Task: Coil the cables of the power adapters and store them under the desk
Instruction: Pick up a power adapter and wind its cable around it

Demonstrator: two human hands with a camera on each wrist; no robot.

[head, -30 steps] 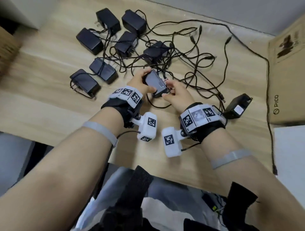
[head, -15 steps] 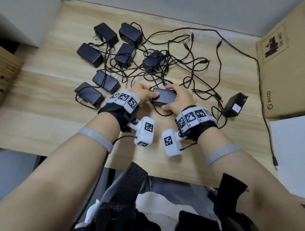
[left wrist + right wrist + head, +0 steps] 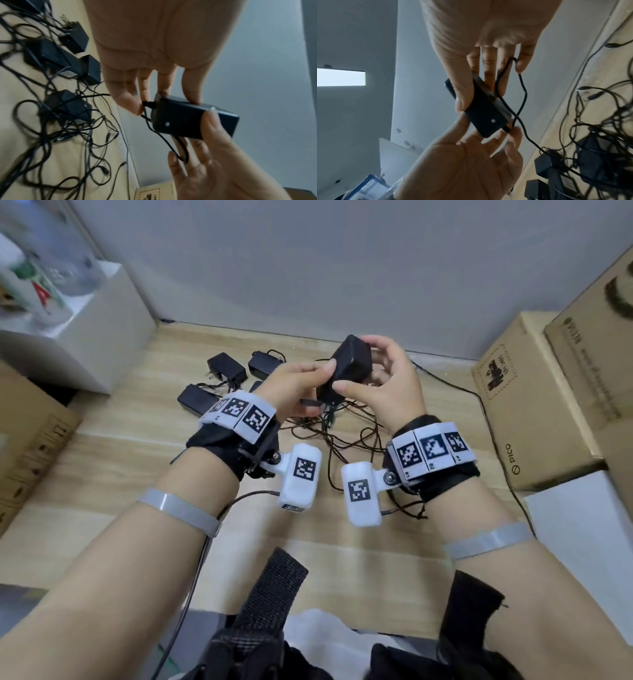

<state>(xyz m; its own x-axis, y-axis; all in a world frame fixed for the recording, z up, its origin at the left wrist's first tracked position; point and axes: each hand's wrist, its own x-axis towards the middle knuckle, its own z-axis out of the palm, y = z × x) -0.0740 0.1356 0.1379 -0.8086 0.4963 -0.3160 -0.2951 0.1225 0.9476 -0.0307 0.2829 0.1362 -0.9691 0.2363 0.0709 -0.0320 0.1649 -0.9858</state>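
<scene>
Both hands hold one black power adapter (image 3: pixel 349 364) in the air above the wooden desk (image 3: pixel 120 460). My left hand (image 3: pixel 320 383) pinches its lower end, where the cable comes out (image 3: pixel 148 104). My right hand (image 3: pixel 373 371) grips the adapter body with the thumb on one face and the fingers behind. The adapter's thin black cable (image 3: pixel 522 94) loops over my right fingers (image 3: pixel 522 65) and drops into the cable tangle (image 3: pixel 342 436) on the desk. The adapter (image 3: pixel 192 121) shows a small white dot on one face.
Several other black adapters (image 3: pixel 226 368) lie at the back left of the desk, their cables tangled. Cardboard boxes (image 3: pixel 534 405) stand at the right, a white box (image 3: pixel 102 330) and another cardboard box (image 3: pixel 30 446) at the left. A grey wall rises just behind.
Both hands have lifted the adapter off the desk and raised it toward the wall. It now stands on end, and its cable trails down to the tangle.
</scene>
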